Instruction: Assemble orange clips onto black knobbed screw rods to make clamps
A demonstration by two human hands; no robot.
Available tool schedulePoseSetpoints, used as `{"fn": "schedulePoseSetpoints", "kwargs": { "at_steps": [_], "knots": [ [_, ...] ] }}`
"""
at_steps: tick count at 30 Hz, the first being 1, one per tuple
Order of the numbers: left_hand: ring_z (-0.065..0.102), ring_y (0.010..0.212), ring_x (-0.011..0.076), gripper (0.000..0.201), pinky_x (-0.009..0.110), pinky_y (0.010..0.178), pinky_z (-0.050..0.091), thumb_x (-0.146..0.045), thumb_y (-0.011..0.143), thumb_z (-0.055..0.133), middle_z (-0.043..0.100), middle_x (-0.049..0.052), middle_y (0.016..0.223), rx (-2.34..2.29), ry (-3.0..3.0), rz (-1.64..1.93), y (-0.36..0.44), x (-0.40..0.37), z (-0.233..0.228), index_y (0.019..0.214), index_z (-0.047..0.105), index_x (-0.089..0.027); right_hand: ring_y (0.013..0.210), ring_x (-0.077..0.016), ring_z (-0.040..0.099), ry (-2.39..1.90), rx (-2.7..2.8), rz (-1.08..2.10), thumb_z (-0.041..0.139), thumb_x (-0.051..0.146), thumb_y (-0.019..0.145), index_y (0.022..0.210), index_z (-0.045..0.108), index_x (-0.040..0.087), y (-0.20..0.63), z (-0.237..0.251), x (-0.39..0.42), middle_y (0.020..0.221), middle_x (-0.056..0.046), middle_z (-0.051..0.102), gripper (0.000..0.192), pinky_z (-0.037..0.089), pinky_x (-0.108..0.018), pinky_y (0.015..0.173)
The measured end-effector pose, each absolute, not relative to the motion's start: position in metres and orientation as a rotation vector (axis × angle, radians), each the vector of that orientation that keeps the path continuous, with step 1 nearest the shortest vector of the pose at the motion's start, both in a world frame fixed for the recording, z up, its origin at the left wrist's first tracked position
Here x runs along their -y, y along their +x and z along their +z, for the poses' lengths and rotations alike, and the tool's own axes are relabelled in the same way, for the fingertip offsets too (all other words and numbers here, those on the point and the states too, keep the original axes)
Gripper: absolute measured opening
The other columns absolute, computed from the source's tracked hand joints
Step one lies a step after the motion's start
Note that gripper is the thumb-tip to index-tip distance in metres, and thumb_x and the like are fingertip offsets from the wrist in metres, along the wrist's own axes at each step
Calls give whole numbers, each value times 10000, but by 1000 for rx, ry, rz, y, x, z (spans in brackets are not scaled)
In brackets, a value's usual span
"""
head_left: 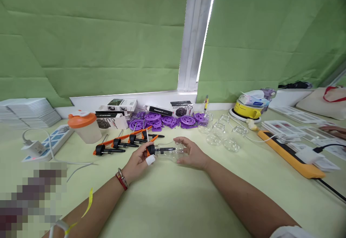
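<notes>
My left hand (137,164), with white tape around a finger, grips a black cap piece (151,150) with an orange part and a thin metal rod. My right hand (194,154) is closed around the wide end of a clear bottle (177,154) lying sideways. The cap's black stem reaches into the bottle; whether the cap is seated on the neck I cannot tell. Beyond my left hand lie several similar black cap pieces with orange levers (120,143). Several clear bottles (220,133) lie past my right hand.
Purple wheel-shaped parts (155,118) and printed boxes (116,120) line the back. An orange-lidded cup (85,129) and a power strip (55,142) sit left. At right are a yellow pot (245,111), an orange power strip (290,155), white trays (281,131) and another person's hand (333,129).
</notes>
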State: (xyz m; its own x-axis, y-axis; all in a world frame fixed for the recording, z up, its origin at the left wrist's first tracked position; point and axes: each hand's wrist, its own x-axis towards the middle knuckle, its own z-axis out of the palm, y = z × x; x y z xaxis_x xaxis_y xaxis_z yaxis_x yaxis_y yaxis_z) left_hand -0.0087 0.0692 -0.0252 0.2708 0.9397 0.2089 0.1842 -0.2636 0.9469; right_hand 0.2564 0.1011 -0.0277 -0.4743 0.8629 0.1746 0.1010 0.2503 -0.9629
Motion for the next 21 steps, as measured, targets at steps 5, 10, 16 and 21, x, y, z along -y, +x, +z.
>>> {"fn": "schedulePoseSetpoints", "kwargs": {
  "at_steps": [5,10,16,21],
  "knots": [
    [619,752,177,469,355,802,482,-380,864,512,637,59,836,-1062,1674,1016,-11,-68,-22,1264,423,-151,1161,-255,460,-892,1784,1286,831,254,551,1265,462,262,258,-28,-102,1315,-103,417,804,419,-407,943],
    [615,750,176,444,354,804,479,-372,866,514,645,57,842,-1031,1666,993,-10,-69,-22,1246,429,-159,1199,-261,437,-850,1798,1265,824,217,560,1272,463,259,259,-29,-104,1321,-104,424,800,402,-406,969],
    [599,747,173,429,355,789,480,-363,869,516,639,61,848,-964,1653,974,-9,-69,-23,1235,412,-166,1221,-250,423,-768,1807,1264,802,191,594,1282,457,249,259,-32,-108,1330,-106,430,772,386,-400,989],
    [607,741,172,429,357,790,482,-366,861,529,643,52,846,-994,1641,973,-8,-69,-21,1227,411,-174,1210,-246,428,-775,1771,1331,815,233,594,1276,442,253,259,-32,-108,1341,-112,426,778,398,-402,963]
  ]
}}
